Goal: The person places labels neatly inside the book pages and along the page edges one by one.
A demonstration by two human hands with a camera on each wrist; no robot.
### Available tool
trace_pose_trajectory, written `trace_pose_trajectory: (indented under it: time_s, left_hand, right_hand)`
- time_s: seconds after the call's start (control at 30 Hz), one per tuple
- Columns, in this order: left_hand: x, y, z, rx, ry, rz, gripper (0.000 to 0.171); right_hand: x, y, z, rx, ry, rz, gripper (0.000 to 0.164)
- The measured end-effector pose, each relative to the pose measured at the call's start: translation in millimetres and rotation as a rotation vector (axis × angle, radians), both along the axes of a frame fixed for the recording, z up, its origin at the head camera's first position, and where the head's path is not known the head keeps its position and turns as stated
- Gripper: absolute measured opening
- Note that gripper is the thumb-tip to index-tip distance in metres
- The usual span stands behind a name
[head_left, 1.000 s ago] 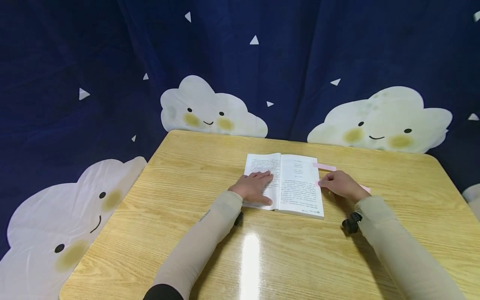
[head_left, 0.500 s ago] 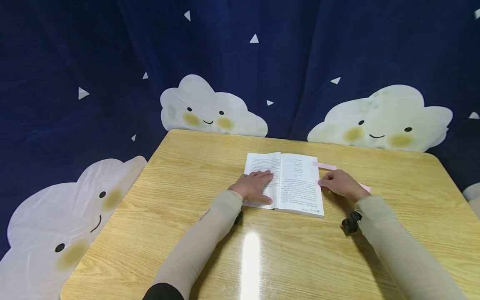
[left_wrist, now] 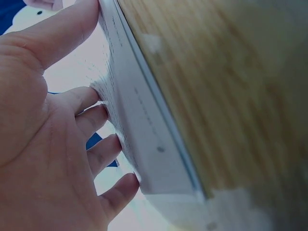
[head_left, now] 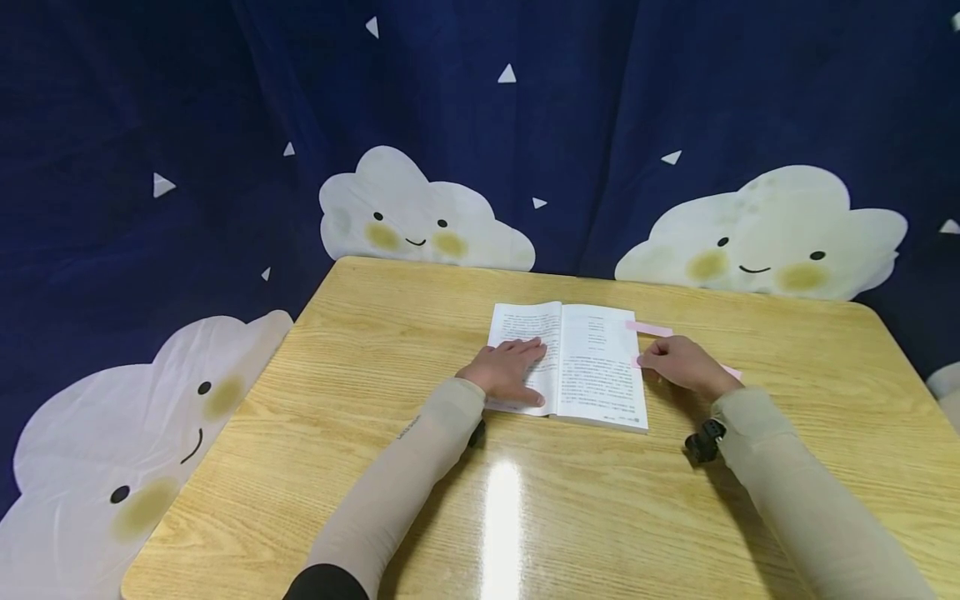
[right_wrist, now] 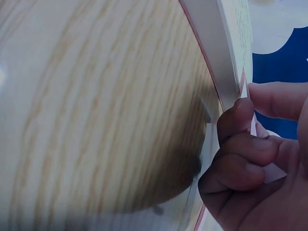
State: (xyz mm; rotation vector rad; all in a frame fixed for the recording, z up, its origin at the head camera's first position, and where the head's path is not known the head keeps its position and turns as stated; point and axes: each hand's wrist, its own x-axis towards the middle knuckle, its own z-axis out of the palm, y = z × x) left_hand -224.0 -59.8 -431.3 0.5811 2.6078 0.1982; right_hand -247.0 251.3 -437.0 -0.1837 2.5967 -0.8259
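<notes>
An open book [head_left: 600, 375] with printed pages lies on the wooden table in the head view. Spread across its left page is my left hand [head_left: 504, 372], fingers straight; the left wrist view has that hand's fingertips [left_wrist: 126, 185] against the page. At the right page's outer edge, my right hand [head_left: 686, 367] pinches a pink sticky strip [head_left: 634, 362] between thumb and forefinger, its other fingers curled in the right wrist view. Another pink sticky strip [head_left: 652, 329] sticks out from the page higher up.
Just beyond the right hand, a piece of pink paper [head_left: 732, 372] lies on the table [head_left: 405, 350], partly hidden by that hand. A dark blue curtain [head_left: 577, 100] with smiling clouds hangs behind the table.
The head view has tilted slightly, so the scene sits a little higher in it. Both hands keep their places on the book and the pink strip.
</notes>
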Motion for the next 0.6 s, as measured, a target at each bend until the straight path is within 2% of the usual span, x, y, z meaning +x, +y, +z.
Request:
trace_pose_trajectory:
  time_s: [0.3, 0.6]
  left_hand:
    - [0.3, -0.4, 0.1, 0.006, -0.010, 0.004, 0.089]
    - [-0.9, -0.5, -1.1, 0.014, -0.009, 0.004, 0.089]
  right_hand:
    - [-4.0, 5.6, -4.4, 0.006, -0.003, -0.022, 0.031]
    - [-1.4, -2.3, 0.7, -0.033, -0.011, -0.003, 0.029]
